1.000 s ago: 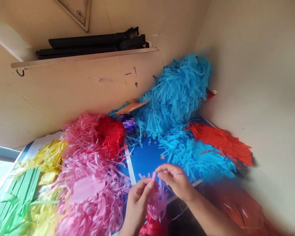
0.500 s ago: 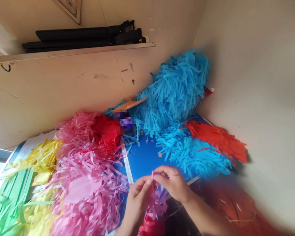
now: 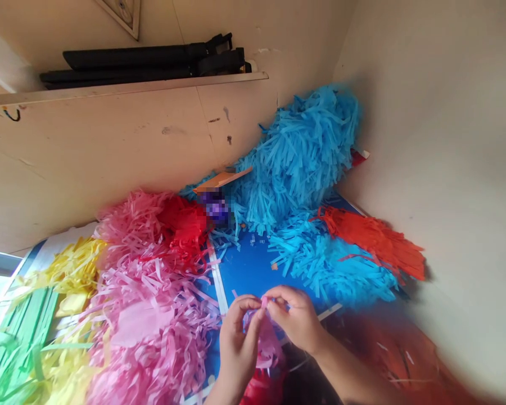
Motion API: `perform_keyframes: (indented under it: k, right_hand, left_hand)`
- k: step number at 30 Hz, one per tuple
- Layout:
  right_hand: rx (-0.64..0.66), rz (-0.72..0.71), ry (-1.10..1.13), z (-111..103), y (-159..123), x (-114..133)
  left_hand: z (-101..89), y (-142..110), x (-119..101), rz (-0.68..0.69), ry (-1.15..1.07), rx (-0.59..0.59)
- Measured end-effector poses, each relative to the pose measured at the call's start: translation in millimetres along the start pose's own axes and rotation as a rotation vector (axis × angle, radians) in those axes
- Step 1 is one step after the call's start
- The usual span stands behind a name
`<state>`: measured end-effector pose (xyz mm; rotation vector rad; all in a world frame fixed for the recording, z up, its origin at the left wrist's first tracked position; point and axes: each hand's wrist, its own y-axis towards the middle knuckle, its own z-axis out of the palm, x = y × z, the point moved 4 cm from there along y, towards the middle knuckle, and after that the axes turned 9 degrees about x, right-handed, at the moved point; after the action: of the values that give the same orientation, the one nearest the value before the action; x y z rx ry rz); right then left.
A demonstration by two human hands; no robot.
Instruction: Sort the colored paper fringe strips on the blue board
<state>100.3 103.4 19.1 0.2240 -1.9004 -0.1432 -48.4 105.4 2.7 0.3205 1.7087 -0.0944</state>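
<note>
My left hand (image 3: 241, 332) and my right hand (image 3: 297, 315) meet fingertip to fingertip above the front of the blue tabletop (image 3: 240, 275). Both are closed in a pinch on the top of a pink paper tassel (image 3: 270, 343), whose fringed strips hang below the fingers. Under it shows a red fringed bundle (image 3: 261, 388), partly hidden by my left wrist. Left of my hands lies a big heap of pink paper fringe (image 3: 160, 326).
Blue fringe (image 3: 295, 163) is piled high in the corner, with an orange-red fringed bundle (image 3: 375, 242) to its right. Red fringe (image 3: 183, 225), yellow fringe (image 3: 76, 267) and green strips (image 3: 21, 326) lie leftward. Above, a wall shelf (image 3: 130, 89) carries long black objects.
My fingers have shifted slightly on the tassel's pink tip, which stood up between them and now sits lower, bunched in the pinch. The left hand has opened out a little.
</note>
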Motion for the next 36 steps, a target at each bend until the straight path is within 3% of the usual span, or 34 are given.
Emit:
perform_keyframes:
  k: [3,6,9,12,16,20,24,30,36]
  right_hand:
    - [0.022,0.014,0.018,0.1,-0.7,-2.6]
    - [0.053,0.054,0.059,-0.1,-1.1,-7.7]
    - [0.114,0.147,0.168,1.5,-0.7,-16.4]
    - [0.128,0.196,0.218,2.9,-0.6,-21.6]
    - [0.133,0.184,0.212,5.2,-2.2,-23.3]
    - [0.165,0.210,0.271,4.8,-4.8,-26.2]
    - [0.227,0.256,0.409,1.4,-6.5,-25.9]
    - [0.309,0.327,0.455,4.6,-8.4,-20.1]
    - [0.481,0.495,0.584,23.0,-16.4,-22.2]
  left_hand:
    - [-0.4,0.4,-5.2,0.101,0.130,-0.014]
    - [-1.1,1.7,-11.6,0.188,0.232,0.057]
    - [-0.5,1.4,-17.1,0.259,0.254,0.160]
    - [0.9,-0.2,-17.0,0.274,0.226,0.164]
    - [4.9,-0.4,-7.1,0.140,0.112,0.143]
    - [5.4,1.5,6.6,-0.203,-0.152,0.187]
    - [-1.6,3.7,15.7,-0.474,-0.563,0.060]
    - [-1.4,6.2,16.6,-0.562,-0.748,0.005]
    - [1.3,6.0,11.4,-0.510,-0.697,0.028]
